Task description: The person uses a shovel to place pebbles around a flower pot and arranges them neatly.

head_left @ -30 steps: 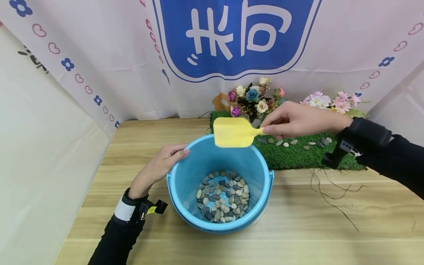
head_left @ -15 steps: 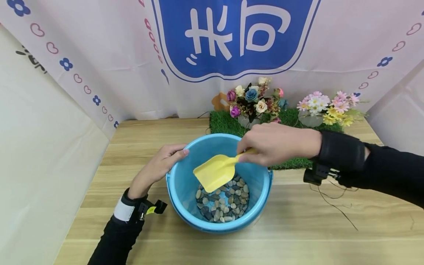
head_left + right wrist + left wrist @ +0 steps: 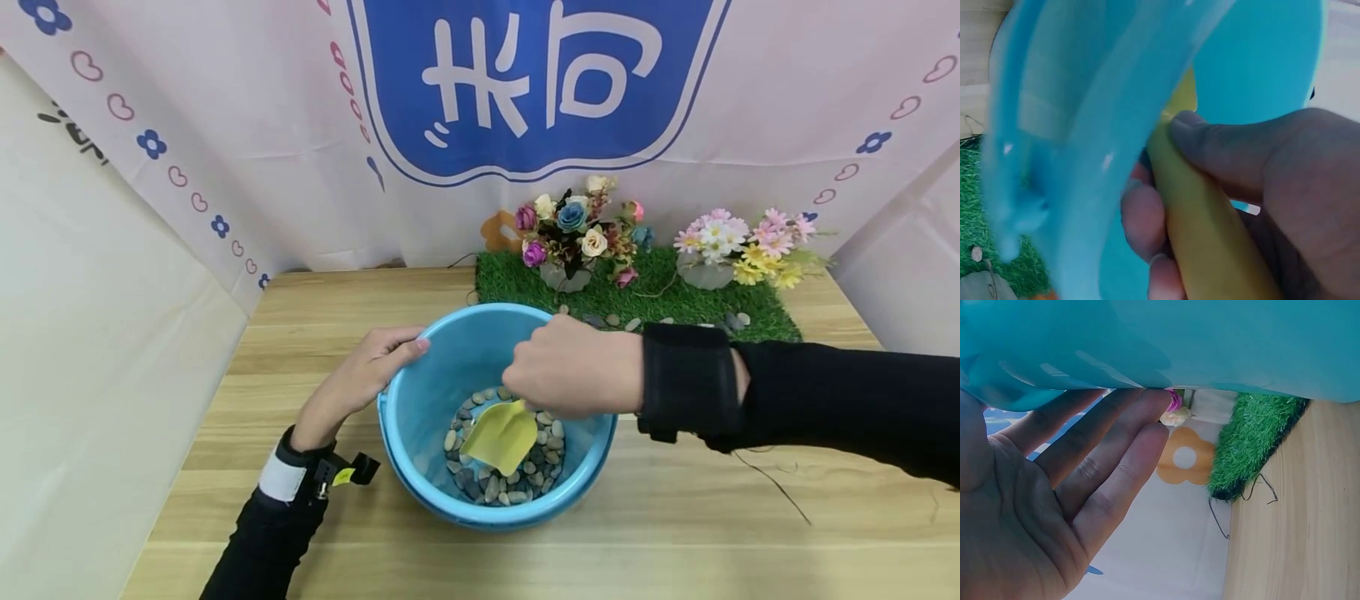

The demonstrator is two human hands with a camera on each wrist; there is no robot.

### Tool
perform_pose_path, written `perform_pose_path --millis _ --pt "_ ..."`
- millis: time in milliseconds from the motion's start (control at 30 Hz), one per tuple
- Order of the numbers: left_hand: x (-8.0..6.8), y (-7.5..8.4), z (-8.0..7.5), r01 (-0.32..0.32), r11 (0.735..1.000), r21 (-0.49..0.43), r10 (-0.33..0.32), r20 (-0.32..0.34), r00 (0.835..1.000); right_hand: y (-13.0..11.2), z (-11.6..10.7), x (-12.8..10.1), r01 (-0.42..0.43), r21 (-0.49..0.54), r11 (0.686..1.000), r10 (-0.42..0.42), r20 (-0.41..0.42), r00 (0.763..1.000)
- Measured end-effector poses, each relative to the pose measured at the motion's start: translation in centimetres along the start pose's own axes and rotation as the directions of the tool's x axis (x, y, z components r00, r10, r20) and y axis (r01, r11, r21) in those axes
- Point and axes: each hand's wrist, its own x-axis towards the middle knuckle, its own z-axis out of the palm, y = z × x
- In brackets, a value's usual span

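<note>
A blue bucket [image 3: 420,492] stands mid-table with several grey and white pebbles [image 3: 487,487] on its bottom. My right hand [image 3: 570,367] reaches inside it and grips the handle of a yellow shovel [image 3: 502,437], whose blade lies tilted down on the pebbles. In the right wrist view my thumb and fingers wrap the yellow handle [image 3: 1204,250] next to the bucket wall [image 3: 1085,125]. My left hand [image 3: 375,367] holds the bucket's left rim, thumb on top. In the left wrist view its fingers [image 3: 1104,456] lie straight along the outer wall [image 3: 1210,344].
Behind the bucket lies a green grass mat [image 3: 675,300] with two flower bunches [image 3: 577,229] [image 3: 742,237] and loose pebbles [image 3: 630,323]. Thin dark strands [image 3: 772,492] trail over the wooden table [image 3: 675,542] on the right. Cloth walls close the left and back.
My right hand brought the shovel from above the bucket's far rim down into it, and the blade now rests on the pebbles. The left hand and the bucket stayed put.
</note>
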Motion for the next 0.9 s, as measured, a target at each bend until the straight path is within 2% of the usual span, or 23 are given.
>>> perform_pose_path --millis 133,267,400,533,633,767,900 --pt "0.0 0.0 0.0 -0.01 1.0 -0.002 0.01 -0.001 1.0 0.1 0.5 1.0 0.013 -0.058 0.998 -0.014 -0.024 1.0" --pt "0.0 -0.1 0.1 -0.023 1.0 -0.013 0.023 0.001 1.0 0.2 0.8 1.8 0.015 -0.079 0.997 -0.014 0.017 1.0" --pt "0.0 0.0 0.1 -0.021 1.0 -0.016 0.021 0.003 1.0 0.4 0.9 2.4 0.009 -0.028 1.0 -0.006 0.12 0.993" --pt "-0.1 0.0 0.1 -0.013 1.0 -0.016 0.013 0.011 1.0 0.7 1.1 2.8 -0.029 0.052 0.998 0.016 0.239 0.971" --pt "-0.1 0.1 0.1 -0.011 1.0 -0.02 0.011 0.011 1.0 0.9 1.3 3.0 -0.052 0.075 0.996 0.029 0.283 0.959" --pt "-0.2 0.0 0.1 -0.019 1.0 -0.018 0.019 0.007 1.0 0.8 1.3 3.1 -0.024 0.04 0.999 0.014 0.246 0.969" --pt "-0.1 -0.1 0.1 -0.03 1.0 -0.007 0.03 0.003 1.0 0.4 1.3 2.9 0.022 -0.041 0.999 -0.017 0.132 0.991"
